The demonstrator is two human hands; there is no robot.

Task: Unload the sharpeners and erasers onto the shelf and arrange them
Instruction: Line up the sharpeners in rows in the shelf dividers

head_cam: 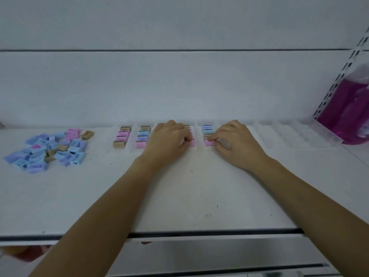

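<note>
Head view: clear ridged plastic divider tray (289, 134) on the white shelf (199, 196) sets the lanes. L hand (169, 138) grip pinches a small pink plastic sharpener (192, 143) at a mid-tray lane's front; R hand (233, 140) grip pinches a second pink sharpener (208, 142) one lane right, prob. squaring columns flush. A loose pile of pastel sharpeners (46, 148) lies well left of tray, unsorted.

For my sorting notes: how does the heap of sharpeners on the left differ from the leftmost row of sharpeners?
The heap of sharpeners is jumbled, pieces pointing every way; the leftmost row of sharpeners is lined up front to back. The heap is mostly blue and purple; the row holds only tan and pink. The heap holds far more pieces than the row. Both lie on the white shelf.
</note>
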